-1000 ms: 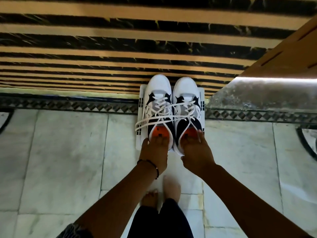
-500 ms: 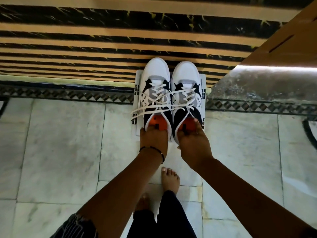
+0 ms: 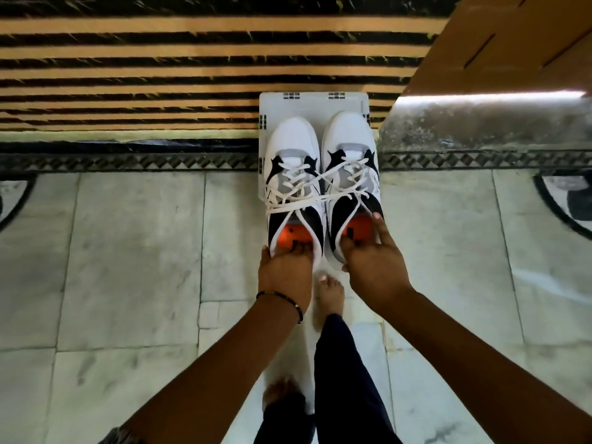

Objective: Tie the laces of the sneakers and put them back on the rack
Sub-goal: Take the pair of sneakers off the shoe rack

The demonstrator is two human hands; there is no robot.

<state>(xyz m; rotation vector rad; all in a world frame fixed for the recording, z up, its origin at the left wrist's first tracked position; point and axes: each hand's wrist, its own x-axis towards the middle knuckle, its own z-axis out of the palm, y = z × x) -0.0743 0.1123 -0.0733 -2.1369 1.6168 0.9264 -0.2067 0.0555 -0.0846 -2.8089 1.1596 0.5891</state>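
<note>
White rack (image 3: 314,102) holds both sneakers side by side, toes toward 12 o'clock. Left hand (image 3: 285,270) grips the heel of the left sneaker (image 3: 293,184), fingers hooked inside on the orange lining. Right hand (image 3: 373,264) clasps the right sneaker (image 3: 350,174) heel likewise. Laces (image 3: 307,200) loose, crossing both shoes. Rack edge bare at 12; marble floor (image 3: 134,251) open at 9 and 3. Bare foot (image 3: 330,293) at 6.
</note>
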